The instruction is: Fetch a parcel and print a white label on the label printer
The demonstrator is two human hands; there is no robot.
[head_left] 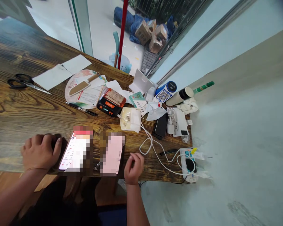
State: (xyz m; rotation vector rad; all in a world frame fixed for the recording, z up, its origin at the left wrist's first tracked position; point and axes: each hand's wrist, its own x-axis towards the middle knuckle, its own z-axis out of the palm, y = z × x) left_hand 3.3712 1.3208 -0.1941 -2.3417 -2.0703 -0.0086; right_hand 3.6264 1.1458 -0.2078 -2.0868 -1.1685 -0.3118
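My left hand point(40, 152) rests palm down on the wooden table, thumb apart from the fingers. A dark patch, shadow or object, lies beside its thumb; I cannot tell which. Just right of that hand lies a phone point(73, 153) with a lit white screen, partly blurred out. A second phone point(112, 153) with a pale pink screen, also partly blurred, lies between it and my right hand point(134, 167). The right hand is loosely curled at the table's front edge, apart from the phone, with nothing visible in its fingers.
Behind the phones are a pen point(81, 109), an orange-and-black device point(111, 102) and a tissue pack point(130, 119). Scissors point(25, 84) and a knife point(84, 84) lie farther back. White cables point(153, 141) run to a power strip point(188, 164) beside the wall.
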